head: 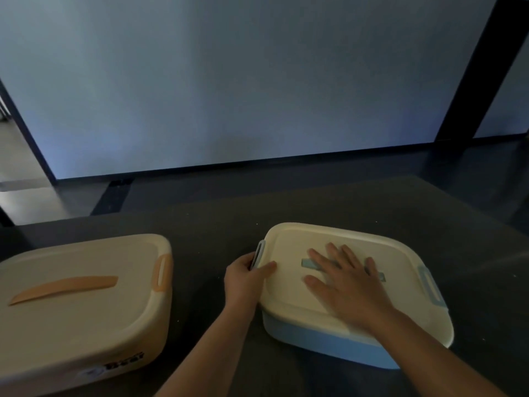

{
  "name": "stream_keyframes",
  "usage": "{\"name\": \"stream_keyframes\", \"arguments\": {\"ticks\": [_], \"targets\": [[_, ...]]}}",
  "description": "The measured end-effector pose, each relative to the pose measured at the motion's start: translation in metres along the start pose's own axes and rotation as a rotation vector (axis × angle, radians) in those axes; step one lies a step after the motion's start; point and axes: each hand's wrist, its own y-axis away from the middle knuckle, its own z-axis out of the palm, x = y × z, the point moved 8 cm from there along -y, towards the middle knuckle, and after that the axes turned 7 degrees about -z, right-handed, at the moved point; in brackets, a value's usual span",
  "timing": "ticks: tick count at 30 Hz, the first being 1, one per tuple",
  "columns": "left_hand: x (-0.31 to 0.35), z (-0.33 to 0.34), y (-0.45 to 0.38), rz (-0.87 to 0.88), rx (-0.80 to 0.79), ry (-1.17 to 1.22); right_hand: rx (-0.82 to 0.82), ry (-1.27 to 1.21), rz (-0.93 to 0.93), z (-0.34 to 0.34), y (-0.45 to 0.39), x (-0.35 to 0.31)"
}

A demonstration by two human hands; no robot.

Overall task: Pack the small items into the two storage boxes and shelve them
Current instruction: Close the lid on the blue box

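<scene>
Two lidded storage boxes sit on a dark table [217, 224]. The blue box [323, 343] with a cream lid [294, 299] is at the right. My right hand [343, 279] lies flat on that lid, fingers spread, over its blue handle strip. My left hand [246, 276] grips the blue latch [259, 252] on the lid's left end, thumb resting on the lid. A second blue latch [430, 285] is on the right end. The cream box with orange handle [65, 285] and orange latch [162, 272] stands shut at the left. No small items are visible.
A pale wall [243, 81] rises behind the table, with a dark post [481, 70] at the right. A lighter floor area [17, 167] shows at the far left. Bare tabletop lies between the two boxes.
</scene>
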Motion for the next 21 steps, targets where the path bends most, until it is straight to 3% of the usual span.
{"name": "stream_keyframes", "arguments": {"ticks": [16, 21], "targets": [[0.026, -0.001, 0.008, 0.318, 0.103, -0.402, -0.006, -0.01, -0.012, -0.002, 0.004, -0.005], [0.022, 0.0, 0.001, 0.306, 0.055, -0.489, 0.135, -0.154, -0.031, -0.011, 0.007, -0.007]]}}
